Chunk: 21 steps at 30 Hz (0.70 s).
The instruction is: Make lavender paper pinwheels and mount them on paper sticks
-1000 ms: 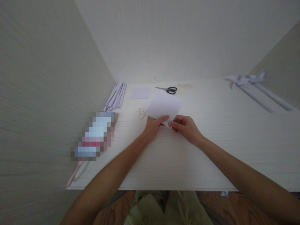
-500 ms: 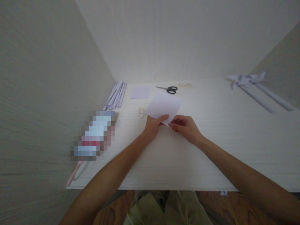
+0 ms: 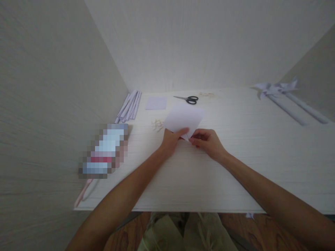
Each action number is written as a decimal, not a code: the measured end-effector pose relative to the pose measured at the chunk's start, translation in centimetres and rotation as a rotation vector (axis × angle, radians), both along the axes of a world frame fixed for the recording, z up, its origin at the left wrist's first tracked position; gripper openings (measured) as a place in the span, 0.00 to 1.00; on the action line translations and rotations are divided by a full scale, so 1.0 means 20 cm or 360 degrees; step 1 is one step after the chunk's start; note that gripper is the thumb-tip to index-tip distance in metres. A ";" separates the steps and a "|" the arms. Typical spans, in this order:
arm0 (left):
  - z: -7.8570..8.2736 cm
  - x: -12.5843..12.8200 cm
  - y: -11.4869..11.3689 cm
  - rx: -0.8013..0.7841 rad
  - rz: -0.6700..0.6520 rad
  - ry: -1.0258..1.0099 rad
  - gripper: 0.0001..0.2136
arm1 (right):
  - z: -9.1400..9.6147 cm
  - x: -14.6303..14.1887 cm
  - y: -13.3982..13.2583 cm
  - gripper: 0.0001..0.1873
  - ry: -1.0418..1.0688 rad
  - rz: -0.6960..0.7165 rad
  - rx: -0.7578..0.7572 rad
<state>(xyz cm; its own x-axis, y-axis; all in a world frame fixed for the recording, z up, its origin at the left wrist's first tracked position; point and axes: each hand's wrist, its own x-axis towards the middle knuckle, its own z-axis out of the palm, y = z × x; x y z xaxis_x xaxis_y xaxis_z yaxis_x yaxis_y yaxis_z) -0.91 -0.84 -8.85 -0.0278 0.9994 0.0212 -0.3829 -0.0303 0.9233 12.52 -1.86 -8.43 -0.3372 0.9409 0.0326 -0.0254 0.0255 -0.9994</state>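
Observation:
A pale lilac sheet of paper (image 3: 183,118) lies on the white table (image 3: 235,157), one corner turned toward me. My left hand (image 3: 171,139) pinches that near corner from the left, thumb on top. From the right, my right hand (image 3: 206,141) pinches the same corner with closed fingers. The two hands almost touch at the paper's tip.
Black-handled scissors (image 3: 187,99) and a small lilac square (image 3: 156,103) lie behind the sheet. Rolled paper sticks (image 3: 129,105) rest at the left wall, paper pinwheels (image 3: 277,90) on long sticks at the far right. Paper scraps (image 3: 157,124) lie left of the sheet. A blurred-out object (image 3: 104,150) sits near left.
The far edge of the sheet has dropped slightly. Both hands stay pinched on the near corner, hardly moving.

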 end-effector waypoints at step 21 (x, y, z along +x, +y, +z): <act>0.00 0.00 -0.01 0.0013 -0.0069 0.0200 0.11 | -0.02 -0.03 -0.01 0.13 -0.0186 -0.0215 0.0092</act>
<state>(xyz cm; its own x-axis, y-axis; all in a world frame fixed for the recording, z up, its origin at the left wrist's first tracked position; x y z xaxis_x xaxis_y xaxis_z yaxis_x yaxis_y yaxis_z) -0.84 -1.01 -8.94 0.0186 0.9994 0.0300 -0.2651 -0.0240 0.9639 11.95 -1.97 -8.83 -0.2128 0.9755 0.0560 0.0985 0.0784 -0.9920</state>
